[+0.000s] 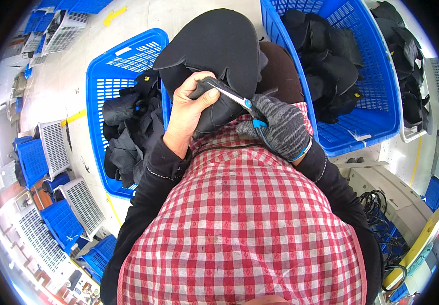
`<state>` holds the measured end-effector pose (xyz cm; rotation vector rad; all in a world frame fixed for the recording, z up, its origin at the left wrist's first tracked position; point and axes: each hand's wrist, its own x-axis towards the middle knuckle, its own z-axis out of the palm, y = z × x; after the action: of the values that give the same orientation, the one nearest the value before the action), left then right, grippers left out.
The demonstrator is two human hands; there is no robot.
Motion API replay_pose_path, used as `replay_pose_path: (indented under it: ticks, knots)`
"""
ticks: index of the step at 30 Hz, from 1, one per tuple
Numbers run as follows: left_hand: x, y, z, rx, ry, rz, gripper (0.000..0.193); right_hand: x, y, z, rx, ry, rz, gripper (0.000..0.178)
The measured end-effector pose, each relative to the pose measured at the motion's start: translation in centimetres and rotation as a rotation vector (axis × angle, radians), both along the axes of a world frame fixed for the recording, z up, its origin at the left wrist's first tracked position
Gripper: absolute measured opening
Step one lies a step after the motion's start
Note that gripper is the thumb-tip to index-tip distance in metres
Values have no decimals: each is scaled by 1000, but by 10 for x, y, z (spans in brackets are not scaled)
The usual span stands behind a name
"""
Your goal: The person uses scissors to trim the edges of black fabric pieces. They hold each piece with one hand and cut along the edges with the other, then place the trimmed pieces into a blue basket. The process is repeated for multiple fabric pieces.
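Note:
Over my lap lies a black, padded-looking fabric piece (214, 43) with a rounded far end and a notched near edge. My bare left hand (193, 101) pinches a folded edge of it between thumb and fingers. In a grey knit glove, my right hand (280, 122) grips a pair of scissors (256, 123) with blue and black handles. Their metal blades point left toward the pinched edge, with the tips close to my left thumb. Whether the blades are cutting into the fabric, I cannot tell. Part of the piece is hidden behind my left hand.
A blue basket (95, 101) of black pieces stands at my left, and a larger blue basket (377, 119) of similar pieces at my right. More blue and white crates (54, 147) line the far left. Black cables (377, 203) hang by a beige machine housing (392, 190) at lower right.

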<state>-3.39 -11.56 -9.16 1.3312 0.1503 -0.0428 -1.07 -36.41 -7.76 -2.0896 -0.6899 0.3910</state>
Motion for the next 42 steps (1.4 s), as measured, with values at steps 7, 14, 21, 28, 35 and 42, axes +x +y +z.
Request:
replay_pose_path:
  ticks: [7, 14, 21, 28, 35, 42]
  knots:
    - [0, -3, 2, -6, -20, -5, 29, 0, 1, 4, 61, -34, -17, 51]
    - [-1, -7, 0, 33, -29, -34, 29, -1, 1, 4, 16, -111, -30, 52]
    - [2, -11, 8, 116, -47, -38, 28, -2, -4, -11, 50, -79, -13, 50]
    - [53, 3, 51, 543, -135, -290, 21, -3, -25, -6, 878, 610, -72, 44]
    - [92, -10, 52, 471, 10, -634, 22, -7, -43, -13, 538, 725, -69, 47]
    - [91, -3, 41, 483, 4, -594, 23, -8, -32, -23, 527, 684, -60, 50]
